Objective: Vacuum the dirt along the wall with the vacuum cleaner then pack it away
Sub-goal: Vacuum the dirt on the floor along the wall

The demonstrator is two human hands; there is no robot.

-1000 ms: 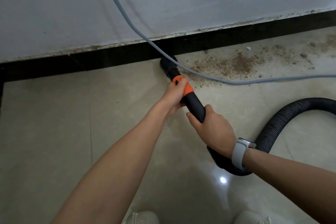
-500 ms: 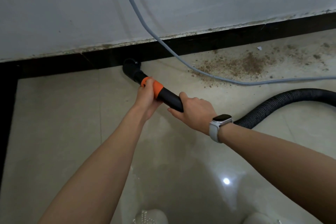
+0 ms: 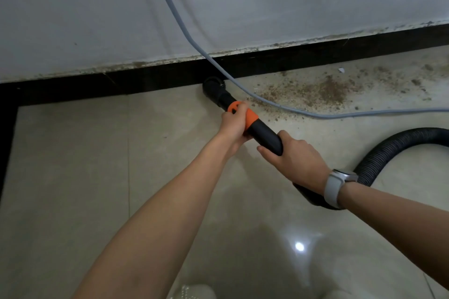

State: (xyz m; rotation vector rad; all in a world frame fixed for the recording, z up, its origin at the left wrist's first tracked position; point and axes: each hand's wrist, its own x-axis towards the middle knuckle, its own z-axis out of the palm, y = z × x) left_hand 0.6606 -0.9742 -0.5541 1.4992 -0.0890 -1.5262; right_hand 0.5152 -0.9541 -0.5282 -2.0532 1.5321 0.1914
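Nozzle [image 3: 213, 86] swung back right along black skirting [image 3: 97, 85], now just left of dirt patch [image 3: 313, 91], under grey cord [image 3: 184, 29]. Black wand, orange collar [image 3: 250, 116]; ribbed hose [image 3: 393, 148] loops right. Left hand [image 3: 234, 126] fingers clamped on collar, right hand [image 3: 295, 158] wrapped round wand

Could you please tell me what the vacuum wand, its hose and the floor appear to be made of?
Vacuum wand: smooth matte black plastic, apparently, with an orange collar. Hose: ribbed black flexible plastic or rubber, judging by its ridges and curve. Floor: glossy beige tile, probably ceramic or stone; it mirrors a light and shows grout lines.
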